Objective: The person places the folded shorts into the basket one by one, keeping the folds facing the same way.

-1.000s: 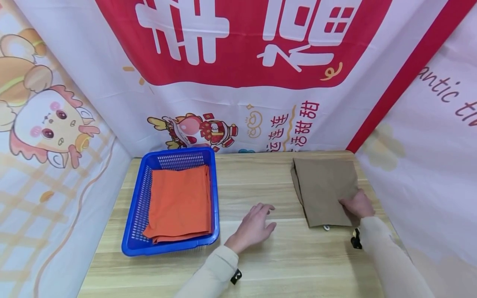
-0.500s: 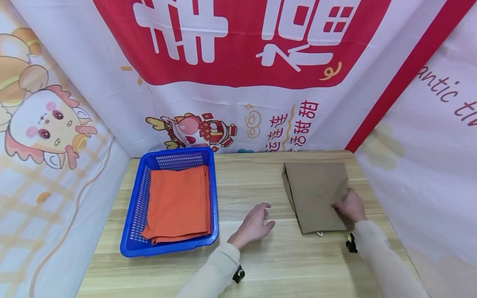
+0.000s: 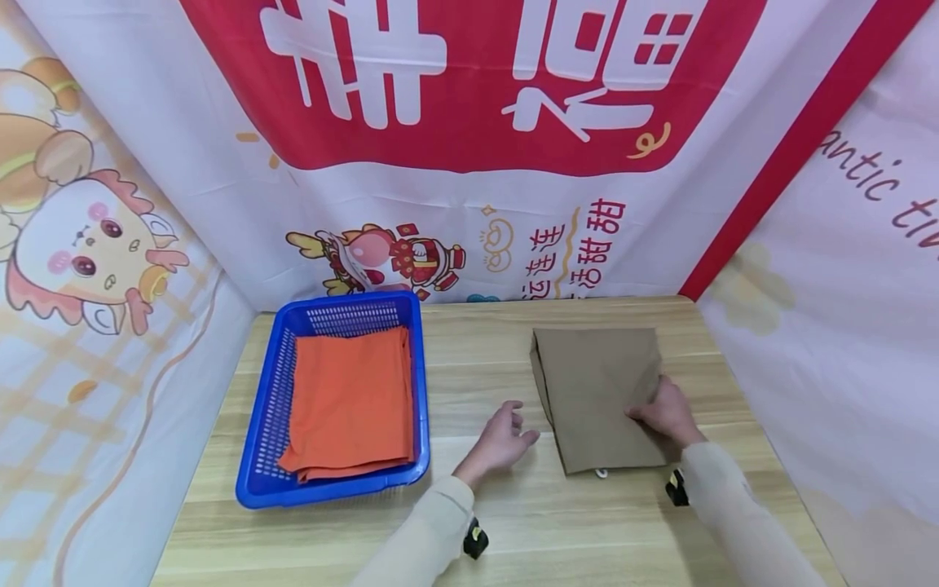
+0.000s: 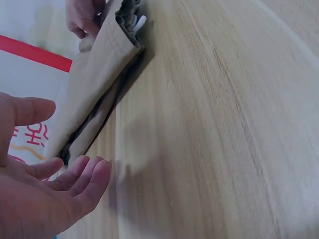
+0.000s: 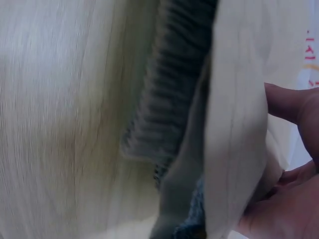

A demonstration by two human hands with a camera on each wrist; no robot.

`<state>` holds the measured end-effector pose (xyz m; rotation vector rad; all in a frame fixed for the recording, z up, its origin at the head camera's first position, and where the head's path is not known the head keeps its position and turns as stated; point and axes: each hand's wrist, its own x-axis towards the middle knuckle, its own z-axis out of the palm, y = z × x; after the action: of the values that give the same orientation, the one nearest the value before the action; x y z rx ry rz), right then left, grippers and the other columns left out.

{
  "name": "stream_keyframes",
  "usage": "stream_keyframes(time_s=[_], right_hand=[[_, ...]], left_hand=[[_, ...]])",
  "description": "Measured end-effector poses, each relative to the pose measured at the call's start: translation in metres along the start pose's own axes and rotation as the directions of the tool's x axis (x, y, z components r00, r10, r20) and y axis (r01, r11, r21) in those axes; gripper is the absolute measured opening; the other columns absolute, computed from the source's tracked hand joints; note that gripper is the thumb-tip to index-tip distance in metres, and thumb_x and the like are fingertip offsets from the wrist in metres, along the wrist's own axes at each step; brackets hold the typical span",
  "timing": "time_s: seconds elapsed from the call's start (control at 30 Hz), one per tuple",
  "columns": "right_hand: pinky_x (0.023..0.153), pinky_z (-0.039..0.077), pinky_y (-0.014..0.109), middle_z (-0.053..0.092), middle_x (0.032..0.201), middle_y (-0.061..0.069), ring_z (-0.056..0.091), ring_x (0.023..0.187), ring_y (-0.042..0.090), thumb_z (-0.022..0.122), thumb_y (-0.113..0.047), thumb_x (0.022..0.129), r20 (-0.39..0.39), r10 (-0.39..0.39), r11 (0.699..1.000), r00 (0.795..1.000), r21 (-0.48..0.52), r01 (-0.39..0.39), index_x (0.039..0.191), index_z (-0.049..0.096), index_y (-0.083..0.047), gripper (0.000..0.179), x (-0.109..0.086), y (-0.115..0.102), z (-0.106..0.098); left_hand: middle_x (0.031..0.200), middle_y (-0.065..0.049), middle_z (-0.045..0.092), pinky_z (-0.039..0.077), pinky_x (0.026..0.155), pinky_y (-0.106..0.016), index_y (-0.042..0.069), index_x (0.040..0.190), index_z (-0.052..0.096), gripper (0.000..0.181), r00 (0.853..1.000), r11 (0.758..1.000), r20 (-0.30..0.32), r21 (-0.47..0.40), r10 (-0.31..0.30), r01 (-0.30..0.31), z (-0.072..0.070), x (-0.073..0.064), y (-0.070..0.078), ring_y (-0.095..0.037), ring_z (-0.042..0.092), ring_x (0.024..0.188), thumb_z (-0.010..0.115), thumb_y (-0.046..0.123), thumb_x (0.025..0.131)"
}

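Note:
Folded brown pants (image 3: 597,399) lie on the wooden table, right of the middle, with a white cord end (image 4: 141,23) showing at their gathered elastic waistband (image 5: 172,84). My right hand (image 3: 666,410) grips their right edge, thumb on top and fingers underneath, as the right wrist view (image 5: 294,164) also shows. My left hand (image 3: 500,440) hovers to the left of the pants with its fingers relaxed and apart, holding nothing. In the left wrist view its palm (image 4: 45,199) is turned up near the folded edge, and a small gap seems to separate them.
A blue plastic basket (image 3: 257,481) stands on the left of the table (image 3: 469,350), with a folded orange cloth item (image 3: 352,399) inside. Printed fabric walls (image 3: 469,196) close off the back and both sides.
My right hand has slid the brown pants leftward and a little toward me across the table. The left hand has hardly moved, so the pants now lie closer to it.

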<state>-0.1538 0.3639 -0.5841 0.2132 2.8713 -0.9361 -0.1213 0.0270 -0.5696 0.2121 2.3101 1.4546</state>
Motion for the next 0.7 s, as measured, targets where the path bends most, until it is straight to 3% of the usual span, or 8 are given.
stream_keyframes(time_s=[0.27, 0.37, 0.5, 0.57, 0.7], right_hand=[[0.096, 0.044, 0.065, 0.056, 0.117, 0.042, 0.056, 0.108, 0.054, 0.090, -0.015, 0.071, 0.072, 0.029, 0.997, 0.997, 0.066, -0.034, 0.128, 0.042, 0.021, 0.084, -0.006, -0.020, 0.012], [0.095, 0.046, 0.063, 0.059, 0.114, 0.038, 0.058, 0.105, 0.050, 0.091, -0.016, 0.070, 0.093, 0.035, 0.994, 0.995, 0.101, -0.045, 0.125, 0.046, 0.018, 0.078, -0.007, -0.024, 0.016], [0.090, 0.049, 0.057, 0.063, 0.107, 0.030, 0.061, 0.098, 0.040, 0.092, -0.016, 0.069, 0.120, 0.057, 0.986, 0.991, 0.148, -0.074, 0.116, 0.053, 0.015, 0.068, -0.008, -0.030, 0.020], [0.087, 0.051, 0.052, 0.064, 0.105, 0.026, 0.061, 0.094, 0.036, 0.092, -0.015, 0.069, 0.135, 0.081, 0.979, 0.988, 0.178, -0.105, 0.113, 0.054, 0.014, 0.065, -0.009, -0.032, 0.022], [0.077, 0.053, 0.042, 0.063, 0.099, 0.022, 0.061, 0.088, 0.030, 0.092, -0.014, 0.069, 0.168, 0.114, 0.960, 0.979, 0.236, -0.152, 0.109, 0.054, 0.014, 0.061, -0.011, -0.036, 0.025]], left_hand=[[0.134, -0.029, 0.055, 0.047, 0.103, -0.051, -0.007, 0.149, 0.037, 0.073, 0.995, 0.987, -0.034, -0.132, -0.095, 0.089, 0.006, 0.004, -0.002, -0.042, 0.058, 0.120, 0.073, 0.024, 0.093], [0.133, -0.028, 0.056, 0.049, 0.100, -0.049, -0.008, 0.149, 0.036, 0.075, 0.991, 0.975, -0.036, -0.187, -0.127, 0.118, 0.008, 0.006, -0.003, -0.040, 0.059, 0.117, 0.074, 0.024, 0.092], [0.129, -0.027, 0.057, 0.056, 0.086, -0.043, -0.009, 0.149, 0.033, 0.078, 0.987, 0.939, -0.026, -0.312, -0.157, 0.142, 0.010, 0.008, -0.005, -0.033, 0.065, 0.103, 0.076, 0.019, 0.090], [0.125, -0.026, 0.059, 0.058, 0.081, -0.041, -0.010, 0.149, 0.033, 0.079, 0.986, 0.909, -0.014, -0.388, -0.168, 0.150, 0.011, 0.008, -0.007, -0.030, 0.067, 0.098, 0.077, 0.016, 0.089], [0.119, -0.021, 0.063, 0.058, 0.082, -0.040, -0.011, 0.148, 0.032, 0.079, 0.980, 0.862, 0.014, -0.474, -0.197, 0.180, 0.011, 0.008, -0.008, -0.026, 0.067, 0.098, 0.077, 0.016, 0.088]])
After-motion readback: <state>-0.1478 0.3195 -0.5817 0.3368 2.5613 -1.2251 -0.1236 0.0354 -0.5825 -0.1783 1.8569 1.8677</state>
